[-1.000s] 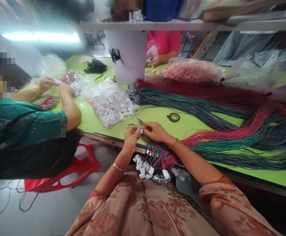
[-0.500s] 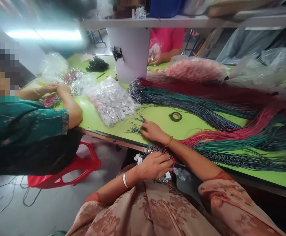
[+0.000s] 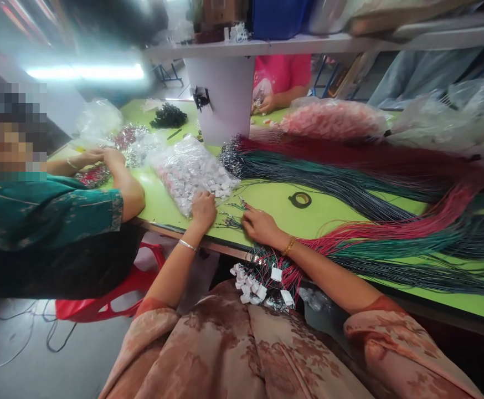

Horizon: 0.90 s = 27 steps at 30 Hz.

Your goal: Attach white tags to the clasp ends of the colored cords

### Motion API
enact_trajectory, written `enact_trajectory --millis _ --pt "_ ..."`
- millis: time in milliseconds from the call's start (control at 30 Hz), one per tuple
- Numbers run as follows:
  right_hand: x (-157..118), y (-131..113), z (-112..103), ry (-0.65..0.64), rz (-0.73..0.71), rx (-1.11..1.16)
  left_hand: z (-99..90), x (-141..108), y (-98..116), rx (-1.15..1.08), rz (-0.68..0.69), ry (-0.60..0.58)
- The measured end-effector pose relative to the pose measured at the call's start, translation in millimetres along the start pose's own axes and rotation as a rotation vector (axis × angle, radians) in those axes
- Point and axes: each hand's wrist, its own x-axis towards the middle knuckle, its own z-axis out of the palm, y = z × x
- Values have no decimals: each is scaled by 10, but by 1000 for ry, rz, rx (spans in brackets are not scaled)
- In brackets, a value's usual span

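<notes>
My left hand (image 3: 204, 210) is at the front right edge of a clear plastic bag (image 3: 192, 166) of small white connectors, fingers curled down. What its fingertips hold, if anything, is hidden. My right hand (image 3: 262, 226) rests on the table with its fingers bent over a small bunch of thin wires (image 3: 231, 221), whose metal-tipped ends stick out to the left. Below it, at the table edge and over my lap, hangs a cluster of red, green and black wires with white connectors (image 3: 252, 288) on them.
Long bundles of red, green and black wires (image 3: 370, 238) cover the right of the green table. A roll of black tape (image 3: 300, 199) lies near my right hand. A co-worker (image 3: 59, 221) sits at left by a red stool (image 3: 101, 305). Behind stands a bag of pink parts (image 3: 335, 119).
My left hand has moved from the hanging wires at my lap up and left to the connector bag. The white connectors below are now uncovered. My right hand stays at the wire ends.
</notes>
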Motion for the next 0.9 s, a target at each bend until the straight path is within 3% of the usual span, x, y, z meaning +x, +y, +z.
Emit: enact_trajectory --millis 233,333,433,500,600,667,767,900 --pt "75 98 4 112 106 541 -22 40 -14 80 62 -134" --pt "144 68 5 147 125 709 -58 24 -54 -18 28 -61" --pt "184 8 -10 161 106 780 -79 -43 -57 -412 -80 155" --pt "184 -29 -21 152 93 786 -68 -132 -11 -818 -189 187" --pt "159 -66 -32 131 73 778 -6 -310 123 -1365 -340 -15" --pt "140 -77 -38 117 58 772 48 -423 221 -1566 -395 -148" --pt "123 -79 -50 100 48 742 112 -537 322 -1707 -432 -236" --pt "112 -75 -75 86 58 683 135 -586 363 -1766 -449 -258"
